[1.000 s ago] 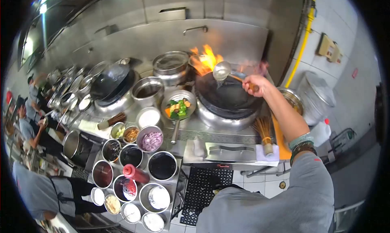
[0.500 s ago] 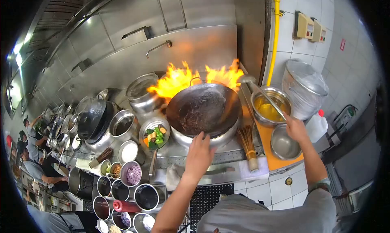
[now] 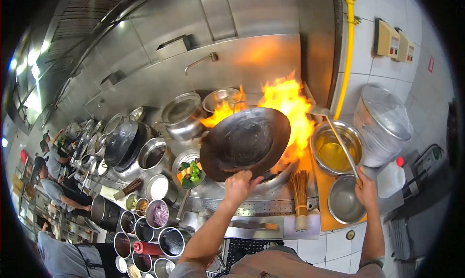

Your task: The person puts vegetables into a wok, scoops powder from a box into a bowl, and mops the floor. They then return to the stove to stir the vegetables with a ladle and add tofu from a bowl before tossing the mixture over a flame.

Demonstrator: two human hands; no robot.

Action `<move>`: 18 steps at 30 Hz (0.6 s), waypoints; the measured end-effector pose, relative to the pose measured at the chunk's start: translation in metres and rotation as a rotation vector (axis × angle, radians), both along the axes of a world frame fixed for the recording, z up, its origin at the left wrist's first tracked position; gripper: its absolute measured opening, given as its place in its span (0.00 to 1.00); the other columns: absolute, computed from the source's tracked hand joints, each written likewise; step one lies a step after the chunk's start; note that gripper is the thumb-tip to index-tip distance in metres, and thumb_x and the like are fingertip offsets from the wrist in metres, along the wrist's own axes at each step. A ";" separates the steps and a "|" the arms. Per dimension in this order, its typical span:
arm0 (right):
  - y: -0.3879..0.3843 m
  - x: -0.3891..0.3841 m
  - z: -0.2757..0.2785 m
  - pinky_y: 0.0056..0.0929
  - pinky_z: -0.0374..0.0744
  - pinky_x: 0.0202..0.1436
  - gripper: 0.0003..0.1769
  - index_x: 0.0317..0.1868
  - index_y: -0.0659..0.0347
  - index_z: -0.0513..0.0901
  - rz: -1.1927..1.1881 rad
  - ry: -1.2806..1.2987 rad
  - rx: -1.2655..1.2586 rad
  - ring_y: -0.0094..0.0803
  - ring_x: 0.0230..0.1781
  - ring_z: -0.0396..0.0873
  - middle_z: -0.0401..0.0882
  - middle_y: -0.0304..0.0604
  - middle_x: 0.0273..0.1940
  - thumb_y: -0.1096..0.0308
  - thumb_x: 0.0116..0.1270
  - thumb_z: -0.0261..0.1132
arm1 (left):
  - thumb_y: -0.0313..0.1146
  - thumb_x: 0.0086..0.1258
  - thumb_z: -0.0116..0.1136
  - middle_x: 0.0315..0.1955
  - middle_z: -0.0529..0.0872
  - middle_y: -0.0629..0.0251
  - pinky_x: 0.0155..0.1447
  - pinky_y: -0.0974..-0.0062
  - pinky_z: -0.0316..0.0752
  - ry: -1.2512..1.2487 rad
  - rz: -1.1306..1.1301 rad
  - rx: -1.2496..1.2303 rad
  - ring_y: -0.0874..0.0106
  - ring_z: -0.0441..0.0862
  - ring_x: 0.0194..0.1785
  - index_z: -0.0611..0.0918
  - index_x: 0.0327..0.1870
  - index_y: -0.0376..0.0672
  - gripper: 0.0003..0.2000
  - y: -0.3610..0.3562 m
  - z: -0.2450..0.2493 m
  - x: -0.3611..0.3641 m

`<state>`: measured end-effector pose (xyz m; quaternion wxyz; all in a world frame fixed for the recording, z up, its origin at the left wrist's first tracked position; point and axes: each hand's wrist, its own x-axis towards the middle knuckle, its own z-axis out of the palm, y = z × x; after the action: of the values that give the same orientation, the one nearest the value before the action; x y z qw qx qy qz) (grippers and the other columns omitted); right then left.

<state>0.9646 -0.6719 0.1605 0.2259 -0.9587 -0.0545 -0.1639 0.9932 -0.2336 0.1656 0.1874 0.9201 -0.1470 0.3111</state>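
My left hand (image 3: 239, 187) is closed on the near rim of a dark wok (image 3: 247, 137), perhaps round a handle hidden by the fingers. The wok is tilted on its burner, and its inside looks bare. Tall flames (image 3: 290, 108) rise behind it and on its right side. My right hand (image 3: 366, 190) is closed round the handle of a long ladle (image 3: 343, 144), whose bowl lies at the far edge of a steel pot of yellow oil (image 3: 337, 154). A metal bowl (image 3: 345, 200) is just left of that hand.
A strainer of cut vegetables (image 3: 189, 171) lies left of the wok. Several containers, one with chopped onion (image 3: 159, 214), fill the lower left. A bamboo brush (image 3: 301, 200) stands at the front edge. A plastic-covered bin (image 3: 382, 125) is at right. Co-workers (image 3: 53, 181) stand far left.
My left hand has moved from open above the wok's near edge to a grip on it. The wok has lifted and tilted, and the flames on its right have grown. My right hand keeps the ladle.
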 end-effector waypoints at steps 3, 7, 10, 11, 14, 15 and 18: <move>0.016 -0.017 0.014 0.32 0.77 0.48 0.34 0.61 0.65 0.71 -0.062 0.145 0.247 0.49 0.45 0.80 0.78 0.59 0.50 0.85 0.49 0.59 | 0.45 0.54 0.69 0.16 0.77 0.60 0.26 0.65 0.73 -0.014 -0.023 -0.101 0.60 0.78 0.21 0.74 0.17 0.42 0.19 0.018 0.037 0.018; 0.032 -0.045 0.013 0.26 0.74 0.53 0.33 0.62 0.66 0.71 -0.041 0.097 0.462 0.36 0.47 0.80 0.78 0.53 0.52 0.86 0.51 0.58 | 0.47 0.52 0.71 0.17 0.80 0.55 0.27 0.65 0.73 -0.019 0.057 -0.237 0.56 0.79 0.23 0.77 0.21 0.37 0.20 0.047 0.092 0.043; 0.046 -0.055 -0.001 0.24 0.74 0.48 0.33 0.64 0.65 0.69 -0.039 0.092 0.639 0.28 0.42 0.78 0.79 0.47 0.47 0.85 0.54 0.58 | 0.46 0.52 0.72 0.17 0.78 0.50 0.29 0.66 0.71 0.083 0.100 -0.420 0.61 0.74 0.19 0.79 0.23 0.34 0.21 0.076 0.130 0.064; 0.050 -0.057 -0.004 0.23 0.76 0.42 0.33 0.64 0.65 0.69 -0.058 0.129 0.721 0.24 0.37 0.77 0.78 0.44 0.43 0.85 0.55 0.58 | 0.46 0.53 0.71 0.16 0.77 0.50 0.29 0.66 0.70 0.022 0.094 -0.414 0.63 0.72 0.19 0.79 0.23 0.34 0.21 0.089 0.138 0.074; 0.075 -0.071 0.004 0.19 0.72 0.27 0.34 0.66 0.64 0.67 -0.066 0.201 0.880 0.19 0.24 0.72 0.76 0.38 0.35 0.85 0.56 0.57 | 0.46 0.54 0.71 0.20 0.81 0.51 0.31 0.68 0.72 0.087 0.088 -0.537 0.69 0.76 0.23 0.81 0.30 0.29 0.23 0.145 0.151 0.129; 0.077 -0.070 -0.008 0.18 0.65 0.17 0.35 0.67 0.63 0.66 -0.046 0.169 0.865 0.16 0.16 0.64 0.72 0.34 0.28 0.85 0.56 0.57 | 0.45 0.53 0.72 0.25 0.83 0.50 0.33 0.69 0.74 0.052 0.068 -0.668 0.69 0.78 0.27 0.79 0.37 0.25 0.26 0.149 0.168 0.128; 0.099 -0.085 0.004 0.18 0.66 0.17 0.35 0.67 0.64 0.65 -0.065 0.155 0.969 0.17 0.16 0.66 0.73 0.35 0.27 0.86 0.55 0.56 | 0.44 0.53 0.72 0.41 0.83 0.46 0.44 0.69 0.77 0.219 -0.044 -0.919 0.64 0.82 0.40 0.70 0.53 0.15 0.39 0.172 0.192 0.137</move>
<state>0.8793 -0.5731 0.1644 0.6441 -0.7540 0.0747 -0.1054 1.1303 -0.0616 0.3579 0.5961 0.7659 0.0073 0.2409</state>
